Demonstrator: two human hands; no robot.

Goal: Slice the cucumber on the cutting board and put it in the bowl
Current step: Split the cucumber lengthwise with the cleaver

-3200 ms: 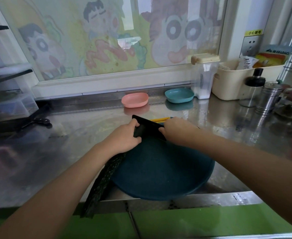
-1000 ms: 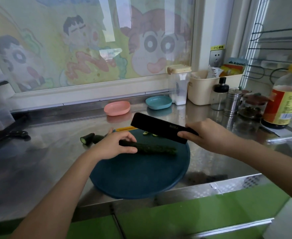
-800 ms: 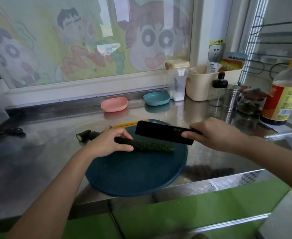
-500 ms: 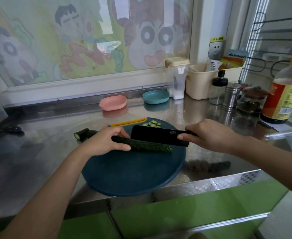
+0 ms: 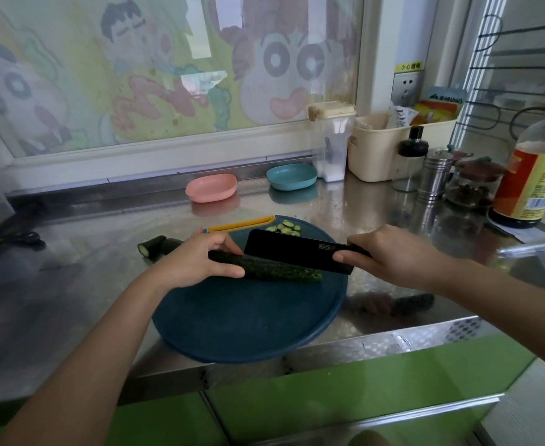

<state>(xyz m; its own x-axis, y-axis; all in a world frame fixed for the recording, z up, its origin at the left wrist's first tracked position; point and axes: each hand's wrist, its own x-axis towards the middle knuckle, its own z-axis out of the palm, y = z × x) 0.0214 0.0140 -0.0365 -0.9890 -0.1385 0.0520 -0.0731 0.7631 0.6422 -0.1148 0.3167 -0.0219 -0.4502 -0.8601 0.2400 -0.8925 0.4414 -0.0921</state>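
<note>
A dark green cucumber (image 5: 281,272) lies across the round dark-blue cutting board (image 5: 248,320) on the steel counter. My left hand (image 5: 197,262) grips its left part, thumb in front. My right hand (image 5: 390,254) holds the handle of a black cleaver (image 5: 297,250), whose blade stands lengthwise just behind and along the cucumber. Several thin cucumber slices (image 5: 285,227) lie at the board's far edge. A pink bowl (image 5: 211,187) and a teal bowl (image 5: 291,177) sit farther back by the window.
A cut cucumber end (image 5: 151,247) lies on the counter left of the board. At the right stand a clear container (image 5: 331,141), a beige bin (image 5: 377,149), shakers (image 5: 435,173), a jar and a big sauce bottle (image 5: 535,169). The counter's front edge runs just below the board.
The cucumber now lies on the board under my left hand. Over the last second the cleaver has come down and leftward, closer to the cucumber.
</note>
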